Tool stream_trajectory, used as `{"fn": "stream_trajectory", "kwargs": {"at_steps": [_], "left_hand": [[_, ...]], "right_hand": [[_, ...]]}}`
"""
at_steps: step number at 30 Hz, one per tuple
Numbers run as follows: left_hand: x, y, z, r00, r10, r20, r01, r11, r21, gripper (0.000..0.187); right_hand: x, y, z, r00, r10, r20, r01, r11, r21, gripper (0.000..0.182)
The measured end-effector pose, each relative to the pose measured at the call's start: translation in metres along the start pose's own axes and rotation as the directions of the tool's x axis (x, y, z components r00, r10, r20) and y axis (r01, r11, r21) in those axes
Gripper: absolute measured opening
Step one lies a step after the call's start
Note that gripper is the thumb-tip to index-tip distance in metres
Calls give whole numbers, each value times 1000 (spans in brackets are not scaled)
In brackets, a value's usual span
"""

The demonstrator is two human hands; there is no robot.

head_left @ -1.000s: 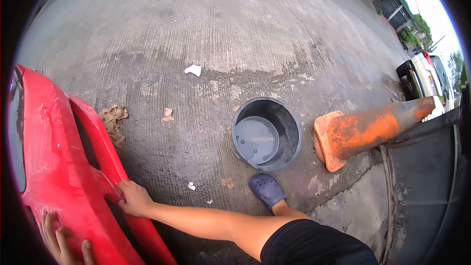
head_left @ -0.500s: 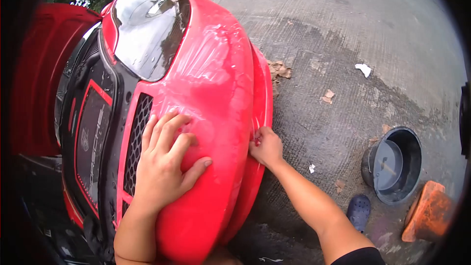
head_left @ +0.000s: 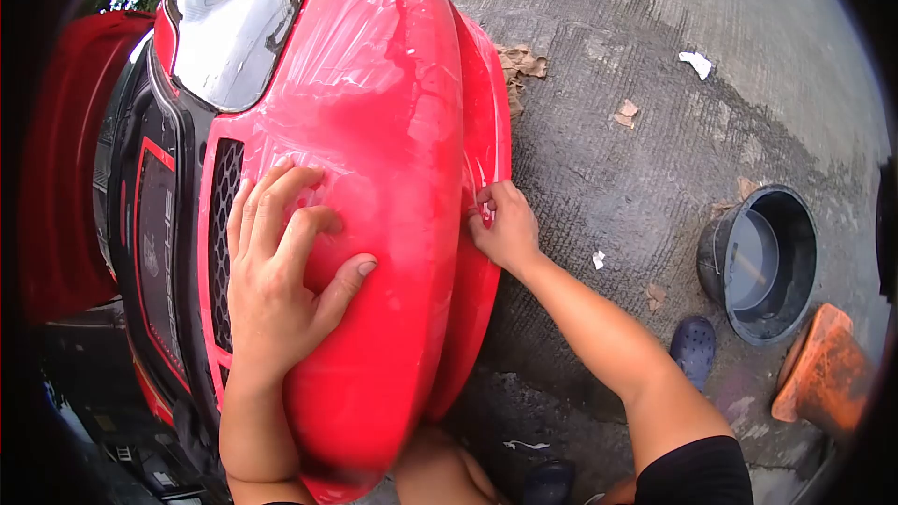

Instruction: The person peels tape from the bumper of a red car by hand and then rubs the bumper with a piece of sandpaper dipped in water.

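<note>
A red car bumper [head_left: 374, 318] fills the middle of the head view. Wet, wrinkled clear film [head_left: 360, 33] shows on its upper part, below the headlight [head_left: 238, 19]. My left hand [head_left: 285, 266] rests open on the bumper beside the black mesh grille [head_left: 226, 224], its fingers bent and spread. At the bumper's lower lip, my right hand [head_left: 508, 229] is closed in a pinch. Thin, shiny streaks at those fingertips look like the film's edge; the fingers partly hide it.
On the rough wet concrete stand a black bucket [head_left: 809, 252] holding water and an orange cone [head_left: 823, 365]. A dark blue clog [head_left: 692, 351] lies nearby. Crumpled brown paper [head_left: 519, 65] sits by the bumper, with a white scrap [head_left: 696, 64] farther off. The raised red lid [head_left: 70, 168] is at left.
The camera view has shifted, so the headlight sits higher and farther left. My right hand is a little higher along the bumper lip, still pinching. My left hand stays spread on the bumper.
</note>
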State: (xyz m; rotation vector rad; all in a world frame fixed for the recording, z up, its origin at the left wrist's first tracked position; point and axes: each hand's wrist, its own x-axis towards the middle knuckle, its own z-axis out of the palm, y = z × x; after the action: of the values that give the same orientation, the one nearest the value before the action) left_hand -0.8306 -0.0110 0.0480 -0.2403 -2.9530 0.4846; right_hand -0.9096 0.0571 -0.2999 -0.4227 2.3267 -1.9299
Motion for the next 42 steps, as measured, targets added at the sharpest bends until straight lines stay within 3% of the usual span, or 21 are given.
{"fn": "stream_trajectory", "kwargs": {"at_steps": [8, 14, 20, 42], "left_hand": [[0, 1, 0, 1000, 7, 1, -7, 1000, 3, 39], [0, 0, -1, 1000, -1, 23, 1, 1000, 7, 37], [0, 2, 1, 1000, -4, -2, 4, 1000, 7, 39], [0, 2, 2, 1000, -12, 7, 12, 1000, 3, 39]], "right_hand": [[3, -14, 12, 989, 99, -109, -104, 994, -42, 24], [3, -8, 8, 995, 23, -99, -24, 1000, -10, 24], [7, -14, 4, 995, 96, -21, -96, 995, -40, 24], [4, -3, -1, 997, -69, -32, 66, 995, -78, 25]]}}
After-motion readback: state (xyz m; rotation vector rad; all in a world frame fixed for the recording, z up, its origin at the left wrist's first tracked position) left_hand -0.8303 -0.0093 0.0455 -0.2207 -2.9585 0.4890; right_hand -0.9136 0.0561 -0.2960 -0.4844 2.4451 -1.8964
